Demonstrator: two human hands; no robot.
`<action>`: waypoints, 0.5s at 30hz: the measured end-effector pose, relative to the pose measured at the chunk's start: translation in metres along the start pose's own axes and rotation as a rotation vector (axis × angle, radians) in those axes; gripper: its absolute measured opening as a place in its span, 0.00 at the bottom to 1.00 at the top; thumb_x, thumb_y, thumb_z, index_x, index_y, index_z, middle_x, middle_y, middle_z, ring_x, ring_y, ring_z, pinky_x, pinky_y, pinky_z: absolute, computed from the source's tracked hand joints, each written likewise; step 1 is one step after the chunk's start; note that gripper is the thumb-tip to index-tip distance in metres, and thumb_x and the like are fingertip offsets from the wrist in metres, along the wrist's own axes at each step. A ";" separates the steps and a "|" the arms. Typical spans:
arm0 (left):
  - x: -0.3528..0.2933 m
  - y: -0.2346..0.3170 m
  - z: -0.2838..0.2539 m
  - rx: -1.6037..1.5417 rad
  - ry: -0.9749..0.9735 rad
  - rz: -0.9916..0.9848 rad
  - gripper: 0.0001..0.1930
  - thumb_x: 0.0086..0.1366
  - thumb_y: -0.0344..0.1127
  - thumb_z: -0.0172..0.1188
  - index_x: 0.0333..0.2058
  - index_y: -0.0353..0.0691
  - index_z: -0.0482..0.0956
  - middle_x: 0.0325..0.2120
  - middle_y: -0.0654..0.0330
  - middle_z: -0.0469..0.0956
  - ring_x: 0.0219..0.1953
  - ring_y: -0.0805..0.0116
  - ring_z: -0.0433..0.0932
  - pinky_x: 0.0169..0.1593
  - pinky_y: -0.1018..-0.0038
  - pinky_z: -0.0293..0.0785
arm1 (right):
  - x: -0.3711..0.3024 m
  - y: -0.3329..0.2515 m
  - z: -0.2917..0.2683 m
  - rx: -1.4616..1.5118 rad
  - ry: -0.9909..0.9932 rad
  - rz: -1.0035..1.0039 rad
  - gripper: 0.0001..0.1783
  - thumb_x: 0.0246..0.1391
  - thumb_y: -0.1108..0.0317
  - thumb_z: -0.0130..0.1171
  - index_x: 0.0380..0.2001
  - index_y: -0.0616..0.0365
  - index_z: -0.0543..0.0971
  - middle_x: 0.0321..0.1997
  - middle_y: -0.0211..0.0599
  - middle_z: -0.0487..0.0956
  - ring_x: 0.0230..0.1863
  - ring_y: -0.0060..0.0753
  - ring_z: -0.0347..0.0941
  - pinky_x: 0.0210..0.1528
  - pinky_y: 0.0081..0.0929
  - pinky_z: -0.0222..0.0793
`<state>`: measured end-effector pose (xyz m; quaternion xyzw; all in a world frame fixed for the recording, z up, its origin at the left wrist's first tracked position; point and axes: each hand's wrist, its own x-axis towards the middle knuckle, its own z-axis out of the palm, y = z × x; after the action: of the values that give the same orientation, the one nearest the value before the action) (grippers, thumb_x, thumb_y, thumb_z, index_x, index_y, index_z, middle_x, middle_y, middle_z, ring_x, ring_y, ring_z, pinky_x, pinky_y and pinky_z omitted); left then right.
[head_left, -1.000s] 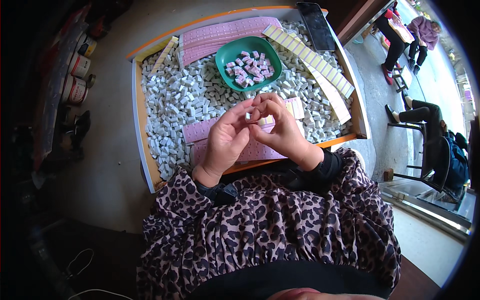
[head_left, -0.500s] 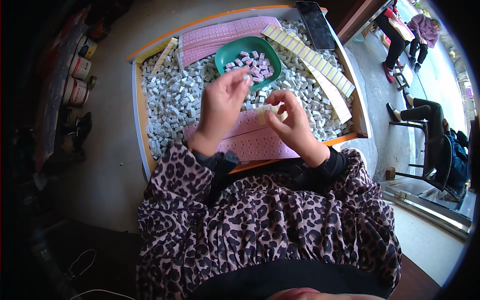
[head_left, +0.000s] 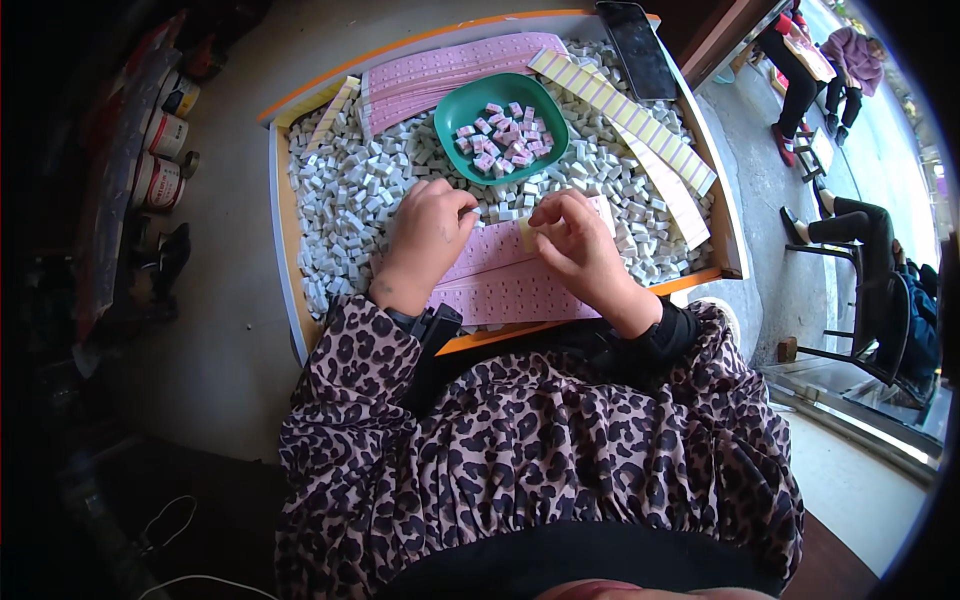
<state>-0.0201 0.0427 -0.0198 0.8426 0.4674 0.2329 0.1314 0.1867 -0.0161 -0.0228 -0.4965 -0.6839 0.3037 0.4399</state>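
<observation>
A shallow tray with an orange rim (head_left: pixel 420 38) is full of small white blocks (head_left: pixel 345 195). My left hand (head_left: pixel 428 238) rests low among the blocks, its fingers curled and pointing down; whatever lies between the fingertips is hidden. My right hand (head_left: pixel 583 245) hovers just over pink printed sheets (head_left: pixel 515 292), thumb and fingers drawn together near a small yellow strip (head_left: pixel 527 235). What the right fingertips pinch is too small to make out. Beyond both hands stands a green bowl (head_left: pixel 452 108) holding pink-faced blocks (head_left: pixel 508 138).
More pink sheets (head_left: pixel 455 70) lie at the tray's back. Yellow striped label strips (head_left: pixel 630 122) and a dark phone (head_left: pixel 637 50) are at its right. Cans (head_left: pixel 165 133) line the left side. People sit outside at right, one on a chair (head_left: pixel 870 330).
My left hand has come down from beside the green bowl to the white blocks, nearer to me. My right hand has stayed over the pink sheets with its fingers slightly more closed.
</observation>
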 end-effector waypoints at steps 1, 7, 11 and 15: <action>0.001 0.000 0.001 -0.001 0.002 -0.001 0.04 0.53 0.26 0.62 0.29 0.35 0.80 0.28 0.55 0.75 0.33 0.56 0.76 0.37 0.69 0.72 | 0.000 -0.001 0.001 -0.040 -0.003 -0.033 0.08 0.48 0.78 0.58 0.33 0.60 0.73 0.36 0.36 0.72 0.39 0.36 0.70 0.41 0.27 0.67; 0.006 0.002 0.002 -0.021 0.139 0.081 0.04 0.55 0.27 0.60 0.27 0.34 0.76 0.27 0.55 0.75 0.31 0.56 0.76 0.35 0.67 0.73 | 0.007 -0.003 0.009 -0.367 -0.031 -0.167 0.08 0.46 0.75 0.61 0.33 0.59 0.76 0.36 0.41 0.73 0.39 0.45 0.70 0.41 0.33 0.68; -0.007 0.023 -0.002 -0.719 0.206 -0.141 0.05 0.61 0.27 0.57 0.27 0.34 0.72 0.29 0.57 0.77 0.28 0.67 0.77 0.32 0.74 0.73 | 0.009 -0.005 0.010 -0.427 -0.113 -0.249 0.10 0.45 0.71 0.62 0.33 0.58 0.77 0.35 0.42 0.73 0.39 0.45 0.70 0.40 0.35 0.68; -0.032 0.032 0.001 -1.210 0.055 -0.362 0.04 0.65 0.27 0.55 0.31 0.34 0.73 0.30 0.60 0.77 0.28 0.76 0.75 0.31 0.81 0.71 | 0.018 0.001 0.009 -0.419 -0.208 -0.237 0.09 0.46 0.69 0.61 0.32 0.58 0.77 0.35 0.41 0.72 0.38 0.43 0.70 0.39 0.36 0.68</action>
<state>-0.0108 -0.0015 -0.0152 0.5205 0.3911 0.4517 0.6100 0.1764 0.0012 -0.0222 -0.4593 -0.8268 0.1513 0.2873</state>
